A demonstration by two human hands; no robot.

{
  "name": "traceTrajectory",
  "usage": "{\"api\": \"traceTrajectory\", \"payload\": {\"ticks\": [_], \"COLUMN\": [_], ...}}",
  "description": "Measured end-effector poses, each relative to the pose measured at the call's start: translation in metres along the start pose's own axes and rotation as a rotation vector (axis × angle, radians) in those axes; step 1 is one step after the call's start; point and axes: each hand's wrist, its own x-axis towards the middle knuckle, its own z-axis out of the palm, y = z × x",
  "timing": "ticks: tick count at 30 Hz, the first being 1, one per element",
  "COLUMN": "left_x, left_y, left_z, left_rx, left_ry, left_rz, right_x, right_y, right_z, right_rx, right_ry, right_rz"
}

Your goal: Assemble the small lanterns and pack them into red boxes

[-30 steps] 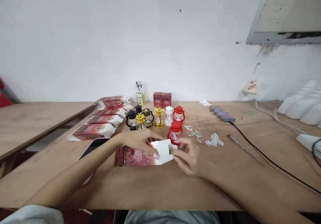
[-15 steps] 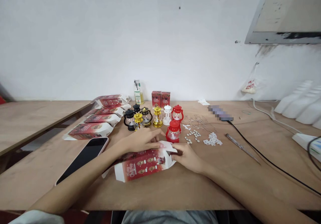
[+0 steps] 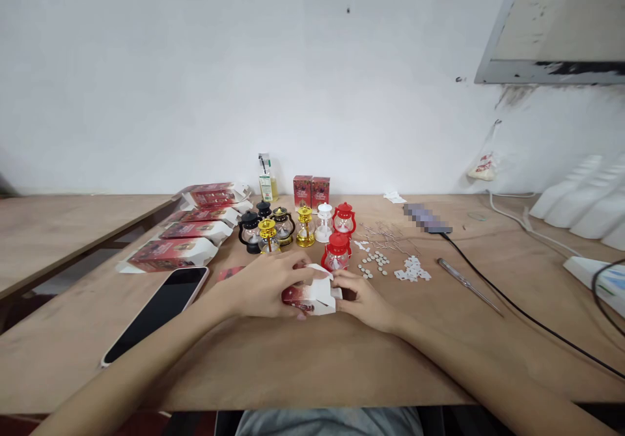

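Observation:
My left hand (image 3: 263,286) is wrapped over a small red and white cardboard box (image 3: 312,296) that lies on the wooden table (image 3: 312,358). My right hand (image 3: 364,298) grips the box's right end, where white flaps stick out. Just behind the box stands a red toy lantern (image 3: 336,252). Further back is a row of small lanterns: black (image 3: 250,232), gold (image 3: 306,226), white (image 3: 324,222) and red (image 3: 344,219).
A phone (image 3: 156,311) lies face up at the left. Flat red boxes (image 3: 170,252) are stacked behind it. Small round discs (image 3: 375,264), white bits (image 3: 413,271), a screwdriver (image 3: 466,284) and a black cable (image 3: 527,319) lie to the right. Two upright red boxes (image 3: 311,192) stand by the wall.
The flat red box has been turned and folded up into a smaller box shape. My left hand now covers most of it. Both hands moved slightly together.

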Motion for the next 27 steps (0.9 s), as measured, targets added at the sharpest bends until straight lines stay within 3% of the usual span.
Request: {"api": "traceTrajectory", "payload": {"ticks": [4, 14, 18, 23, 27], "left_x": [-0.003, -0.007, -0.003, -0.003, -0.005], "left_y": [-0.004, -0.002, 0.011, 0.016, 0.015], "left_z": [0.008, 0.026, 0.033, 0.040, 0.042], "left_rx": [0.005, 0.055, 0.099, 0.190, 0.185], "left_ry": [0.095, 0.207, 0.342, 0.574, 0.645], "left_rz": [0.061, 0.027, -0.057, -0.049, -0.049], "right_x": [0.000, -0.005, -0.006, -0.007, -0.008], "right_y": [0.001, 0.003, 0.001, -0.002, -0.004], "right_z": [0.001, 0.006, 0.010, 0.011, 0.008], "right_rx": [-0.053, -0.028, -0.044, 0.199, 0.262], "right_ry": [0.076, 0.173, 0.231, 0.330, 0.298], "right_rz": [0.027, 0.003, -0.061, -0.022, 0.012]}}
